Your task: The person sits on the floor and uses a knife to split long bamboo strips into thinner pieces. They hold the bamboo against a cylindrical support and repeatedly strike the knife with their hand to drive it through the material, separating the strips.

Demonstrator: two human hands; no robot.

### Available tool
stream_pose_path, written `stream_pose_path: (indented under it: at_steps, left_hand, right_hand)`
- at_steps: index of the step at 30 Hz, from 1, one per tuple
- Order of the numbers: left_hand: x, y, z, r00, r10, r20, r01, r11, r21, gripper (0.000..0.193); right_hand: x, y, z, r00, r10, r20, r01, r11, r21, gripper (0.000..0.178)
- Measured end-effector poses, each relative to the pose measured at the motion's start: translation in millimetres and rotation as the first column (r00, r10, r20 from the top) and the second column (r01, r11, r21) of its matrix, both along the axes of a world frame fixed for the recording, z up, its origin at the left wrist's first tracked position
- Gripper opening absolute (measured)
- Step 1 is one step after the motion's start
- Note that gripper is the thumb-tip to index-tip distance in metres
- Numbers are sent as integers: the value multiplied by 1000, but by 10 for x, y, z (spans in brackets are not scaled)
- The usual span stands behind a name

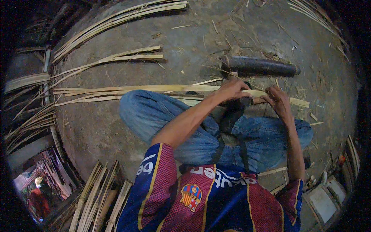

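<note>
A long pale bamboo strip (256, 93) runs sideways across the front of my crossed legs, its far-left part lying along other strips. My left hand (233, 89) is closed around it, thumb side toward the right. A short gap away, my right hand (279, 102) has its fingers bent down onto the same strip, whose end sticks out to the right past the hand. Between the hands, just under the strip, a short brown piece (259, 100) shows by my right fingertips; its kind cannot be made out. Beyond both hands lies a dark cylindrical log or pipe (266, 66).
Bamboo strips (127, 20) lie in a bundle at the far left, with a smaller pair (131, 58) nearer. More split bamboo (91, 197) stands at the lower left. Shavings and scraps litter the concrete floor (185, 40). Pale flat panels (322, 205) sit at the lower right.
</note>
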State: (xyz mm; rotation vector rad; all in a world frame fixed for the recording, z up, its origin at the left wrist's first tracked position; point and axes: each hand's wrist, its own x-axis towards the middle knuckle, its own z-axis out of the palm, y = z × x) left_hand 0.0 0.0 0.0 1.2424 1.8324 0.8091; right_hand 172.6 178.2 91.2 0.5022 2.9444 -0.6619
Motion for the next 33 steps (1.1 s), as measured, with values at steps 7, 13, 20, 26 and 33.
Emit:
stream_pose_path:
  at_steps: [7, 13, 20, 26, 33]
  left_hand:
    - [17, -66, 35, 996, 79, -49, -70, 984, 164, 50]
    - [13, 103, 73, 1000, 15, -19, -12, 984, 179, 46]
    - [-18, 54, 320, 995, 81, -66, -78, 996, 42, 46]
    - [25, 26, 237, 990, 116, -75, -113, 993, 36, 46]
    - [-4, 45, 153, 992, 115, 60, -120, 990, 80, 40]
  right_hand:
    - [30, 13, -36, 942, 231, -244, -168, 953, 253, 22]
    - [362, 181, -380, 917, 96, -387, 0, 971, 241, 21]
    - [185, -4, -196, 881, 190, -434, -21, 931, 364, 26]
    - [237, -26, -244, 891, 212, -401, -27, 908, 419, 30]
    - [233, -375, -318, 862, 272, -428, -65, 897, 438, 28]
